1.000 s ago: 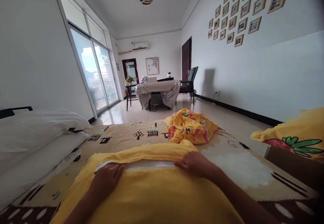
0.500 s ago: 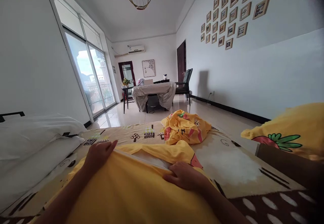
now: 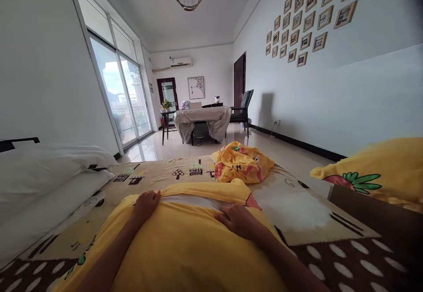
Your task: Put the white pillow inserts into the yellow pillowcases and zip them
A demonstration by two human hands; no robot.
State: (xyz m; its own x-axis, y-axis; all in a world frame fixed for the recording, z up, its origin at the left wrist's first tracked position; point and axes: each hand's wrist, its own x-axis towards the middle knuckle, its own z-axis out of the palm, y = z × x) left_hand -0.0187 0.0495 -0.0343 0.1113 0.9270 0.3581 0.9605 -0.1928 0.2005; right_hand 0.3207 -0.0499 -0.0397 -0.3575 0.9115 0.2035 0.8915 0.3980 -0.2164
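Observation:
A large yellow cloth cover (image 3: 185, 243) lies in front of me on the bed, with a white inner layer (image 3: 191, 202) showing through a long opening at its far side. My left hand (image 3: 145, 205) is closed on the cover's edge at the left end of that opening. Near the right end, my right hand (image 3: 238, 220) rests on the cover with its fingers somewhat spread. Beyond the opening lies a crumpled yellow cloth (image 3: 243, 163) with printed figures.
White pillows (image 3: 56, 177) are on the left of the patterned bed blanket (image 3: 297, 212). At the right, a yellow printed bundle (image 3: 390, 173) sits by a brown board (image 3: 373, 212). A covered table (image 3: 201, 115) and a black chair (image 3: 243, 109) stand farther back.
My left hand has moved right and down, and the raised cover edge has sunk flatter. My right hand's fingers have loosened. The view has shifted slightly.

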